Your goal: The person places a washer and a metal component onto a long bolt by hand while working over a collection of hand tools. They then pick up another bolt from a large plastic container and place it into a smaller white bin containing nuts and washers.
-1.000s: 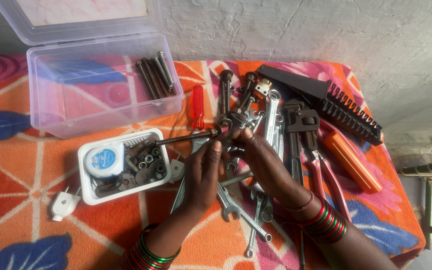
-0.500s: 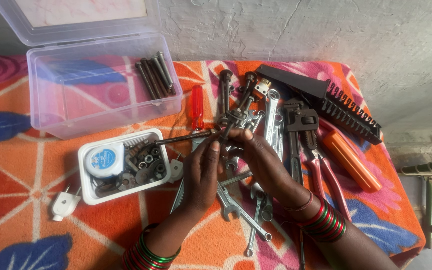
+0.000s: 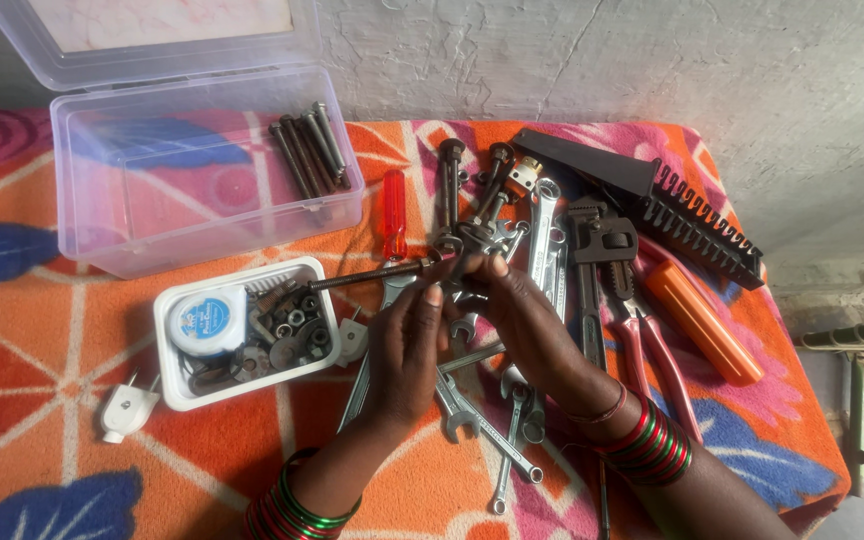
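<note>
Both hands are up over the pile of tools on the orange flowered worktop (image 3: 72,340), working one long threaded bolt (image 3: 372,274) between them; the bolt lies nearly level, just above the cloth, its free threaded end reaching left over the corner of the white tray (image 3: 167,345) of nuts and washers. The left hand (image 3: 404,350) comes up from below with its fingers (image 3: 432,296) pressed together against the shaft near the bolt's right end. The right hand (image 3: 522,320) curls in from the other side, its fingers (image 3: 497,268) pinching the small dark piece on that same end of the bolt, though whether it is a nut or the head is too small to tell. Under the wrists lie several open-ended spanners (image 3: 472,420), overlapping. Just beyond the hands sits a red-handled screwdriver (image 3: 395,213), upright to the view, and to the right a dark pipe wrench (image 3: 592,260), pink-handled pliers (image 3: 652,350) and an orange tool handle (image 3: 702,320). At the back left a clear plastic box (image 3: 202,160) stands open, a bundle of long bolts (image 3: 312,150) resting in its right-hand end, and a white plug (image 3: 124,408) lies alone near the tray
</note>
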